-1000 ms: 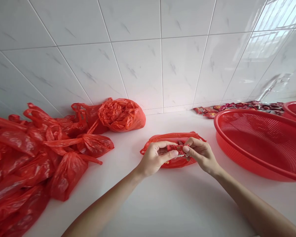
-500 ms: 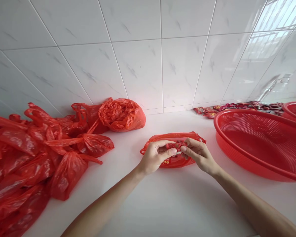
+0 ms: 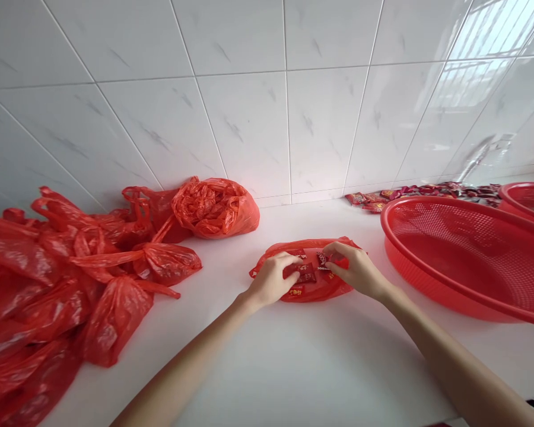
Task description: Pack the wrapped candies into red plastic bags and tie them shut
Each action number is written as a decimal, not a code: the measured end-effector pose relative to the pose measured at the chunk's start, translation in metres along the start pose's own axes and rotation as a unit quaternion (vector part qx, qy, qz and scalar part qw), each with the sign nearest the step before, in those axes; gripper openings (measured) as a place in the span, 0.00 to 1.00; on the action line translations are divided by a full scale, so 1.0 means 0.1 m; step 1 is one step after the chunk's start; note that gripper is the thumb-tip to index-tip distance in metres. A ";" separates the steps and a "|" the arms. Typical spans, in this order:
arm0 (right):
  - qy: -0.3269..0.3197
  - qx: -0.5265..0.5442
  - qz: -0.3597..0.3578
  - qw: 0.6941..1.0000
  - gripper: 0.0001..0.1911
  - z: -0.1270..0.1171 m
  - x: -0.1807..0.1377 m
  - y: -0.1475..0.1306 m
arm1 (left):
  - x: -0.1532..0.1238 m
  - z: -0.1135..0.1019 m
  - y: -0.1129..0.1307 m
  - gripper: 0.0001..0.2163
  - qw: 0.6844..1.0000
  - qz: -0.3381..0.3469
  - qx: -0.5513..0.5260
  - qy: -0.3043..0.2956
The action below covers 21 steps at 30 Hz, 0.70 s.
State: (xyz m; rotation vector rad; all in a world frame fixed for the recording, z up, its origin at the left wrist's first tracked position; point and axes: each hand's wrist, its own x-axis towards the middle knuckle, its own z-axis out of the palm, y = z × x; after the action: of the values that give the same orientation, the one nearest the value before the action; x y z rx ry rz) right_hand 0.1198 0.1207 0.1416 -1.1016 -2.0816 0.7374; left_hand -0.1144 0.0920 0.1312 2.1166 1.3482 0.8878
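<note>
A red plastic bag lies spread on the white counter in front of me, with several small red wrapped packets on or in it. My left hand is at the bag's left side, thumb and fingers apart beside a dark red packet. My right hand is over the right side, its thumb and fingertips apart at the edge of a darker packet with white lettering. Another packet with yellow lettering lies near the bag's front edge. The right fingers partly cover the packets there.
Tied red plastic bags are heaped at the left, beside a bag stuffed with crumpled red plastic. A large red basket stands at the right, a second red basket behind it. Loose packets line the tiled wall.
Both hands held a red packet together above the bag; they have now moved apart and let it go. Packets on the bag show between them. The view has shifted slightly.
</note>
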 end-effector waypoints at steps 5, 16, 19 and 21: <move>-0.079 -0.103 0.000 0.992 0.05 -0.13 0.00 0.01 | -0.05 0.00 0.06 0.18 0.993 -0.030 0.054 -0.100; -0.144 -0.173 0.071 0.972 0.16 -0.24 0.00 0.08 | -0.09 0.18 -0.07 0.24 0.993 0.004 0.110 -0.040; -0.123 -0.156 0.043 0.979 0.18 -0.20 0.00 0.16 | -0.11 0.25 -0.13 0.25 0.995 0.029 0.098 -0.012; -0.112 -0.138 0.019 0.984 0.17 -0.18 -0.01 0.19 | -0.12 0.28 -0.17 0.23 0.995 0.035 0.090 0.005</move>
State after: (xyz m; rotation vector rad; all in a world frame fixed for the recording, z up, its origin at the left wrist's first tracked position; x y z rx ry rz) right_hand 0.1431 0.1325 0.1390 -1.2587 -2.4159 0.6263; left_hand -0.1078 0.0863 0.0977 2.3110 1.4141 0.8336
